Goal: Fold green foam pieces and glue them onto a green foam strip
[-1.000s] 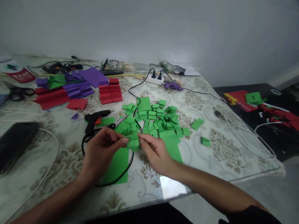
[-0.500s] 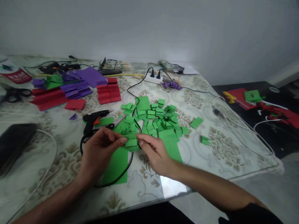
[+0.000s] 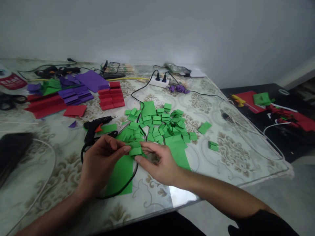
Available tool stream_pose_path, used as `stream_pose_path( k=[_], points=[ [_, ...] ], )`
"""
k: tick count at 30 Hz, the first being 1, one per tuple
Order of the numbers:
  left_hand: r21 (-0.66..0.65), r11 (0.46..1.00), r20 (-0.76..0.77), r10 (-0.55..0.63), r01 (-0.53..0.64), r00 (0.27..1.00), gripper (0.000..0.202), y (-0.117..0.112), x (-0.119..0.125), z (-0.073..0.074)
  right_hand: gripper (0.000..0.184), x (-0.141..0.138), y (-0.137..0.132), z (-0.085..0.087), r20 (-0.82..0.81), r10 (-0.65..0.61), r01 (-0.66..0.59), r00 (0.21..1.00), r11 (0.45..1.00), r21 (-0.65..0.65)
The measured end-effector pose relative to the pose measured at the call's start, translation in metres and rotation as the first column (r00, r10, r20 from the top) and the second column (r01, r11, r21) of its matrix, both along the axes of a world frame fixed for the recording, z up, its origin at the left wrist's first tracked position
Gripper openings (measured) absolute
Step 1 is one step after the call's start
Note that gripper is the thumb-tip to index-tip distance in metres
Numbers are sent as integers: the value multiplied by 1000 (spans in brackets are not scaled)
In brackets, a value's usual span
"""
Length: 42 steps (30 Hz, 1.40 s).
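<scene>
A small folded piece of green paper (image 3: 135, 150) is held above the table between my two hands. My left hand (image 3: 99, 160) pinches its left side between thumb and fingers. At its right side, my right hand (image 3: 159, 162) has thumb and fingers closed on the edge. Behind the hands spreads a heap of small folded green papers (image 3: 169, 121). Larger green sheets (image 3: 120, 175) lie flat under and beside the hands. A black glue gun (image 3: 94, 127) rests beyond my left hand, with scissors (image 3: 118, 130) partly hidden next to it.
A black cord (image 3: 134, 175) loops past the hands to a white power strip (image 3: 158, 82). Red folded papers (image 3: 112, 96) and purple sheets (image 3: 92, 80) lie at the back left. A black phone (image 3: 14, 150) sits at left. A dark side table (image 3: 261, 88) stands at right.
My right thumb has moved down and left, and its fingers have opened somewhat around the paper's right edge. The left hand keeps its pinch. The whole view has shifted slightly.
</scene>
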<state>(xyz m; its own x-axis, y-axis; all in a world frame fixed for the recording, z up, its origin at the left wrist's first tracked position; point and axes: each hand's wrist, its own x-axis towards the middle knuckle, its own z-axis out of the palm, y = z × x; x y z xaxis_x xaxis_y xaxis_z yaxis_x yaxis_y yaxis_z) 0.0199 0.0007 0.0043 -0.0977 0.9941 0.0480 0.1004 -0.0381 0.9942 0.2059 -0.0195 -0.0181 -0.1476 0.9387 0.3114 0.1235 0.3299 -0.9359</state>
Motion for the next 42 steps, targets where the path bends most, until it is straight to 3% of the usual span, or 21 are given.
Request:
stream_pose_path(
  k=[17, 24, 29, 34, 42],
  points=[
    [-1, 1000, 6, -9, 9, 1000, 35, 0, 1, 1, 26, -3, 1, -1, -45, -26, 23, 999, 998, -62],
    [42, 999, 6, -3, 3, 1000, 36, -2, -2, -5, 18, -3, 2, 0, -63, -34, 28, 997, 995, -91],
    [83, 996, -23, 34, -32, 999, 37, -7, 2, -2, 17, -4, 1, -1, -87, -50, 41, 995, 993, -112],
    [153, 986, -39, 74, -67, 996, 38, -9, 3, 0, 17, -4, 0, 0, -133, -50, 19, 990, 975, -221],
    [171, 985, -4, -3, 3, 1000, 25, 1, -5, 2, 22, 1, 7, 12, -319, 40, -184, 947, 880, -438]
  ],
)
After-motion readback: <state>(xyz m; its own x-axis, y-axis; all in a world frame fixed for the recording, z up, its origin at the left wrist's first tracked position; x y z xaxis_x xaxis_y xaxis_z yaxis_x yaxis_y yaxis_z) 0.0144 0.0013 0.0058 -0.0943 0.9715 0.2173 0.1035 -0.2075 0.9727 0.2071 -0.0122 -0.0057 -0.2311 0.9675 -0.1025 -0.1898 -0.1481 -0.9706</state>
